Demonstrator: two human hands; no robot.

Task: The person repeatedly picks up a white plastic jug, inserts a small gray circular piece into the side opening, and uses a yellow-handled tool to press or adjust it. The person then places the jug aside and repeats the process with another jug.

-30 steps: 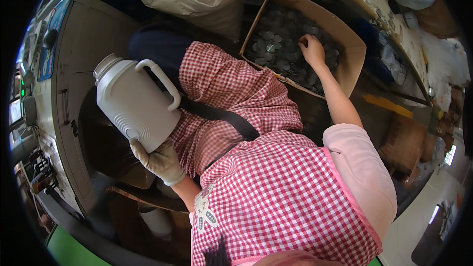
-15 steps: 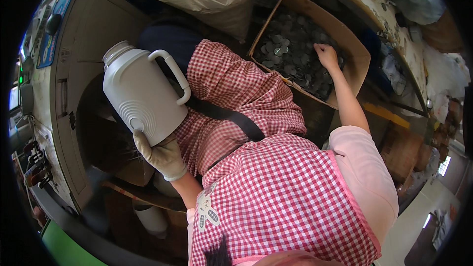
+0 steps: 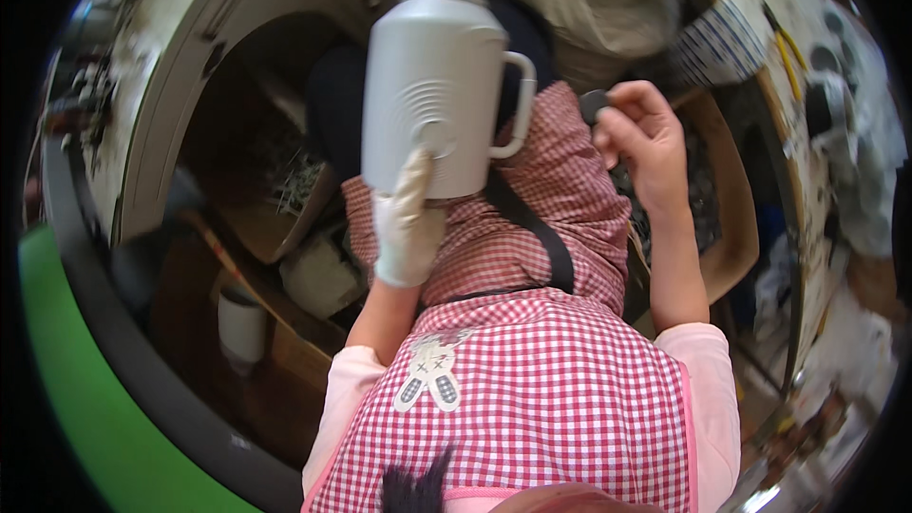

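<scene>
A cardboard box (image 3: 741, 233) sits to the right, partly hidden; the pale jug (image 3: 432, 85), off to the left half a second ago, is now held front and centre, its base gripped by the gloved left hand (image 3: 410, 228), while the bare right hand (image 3: 646, 138), newly out of the box, pinches one dark disc (image 3: 594, 105) (slightly blurred), putting both pieces in hand together
</scene>
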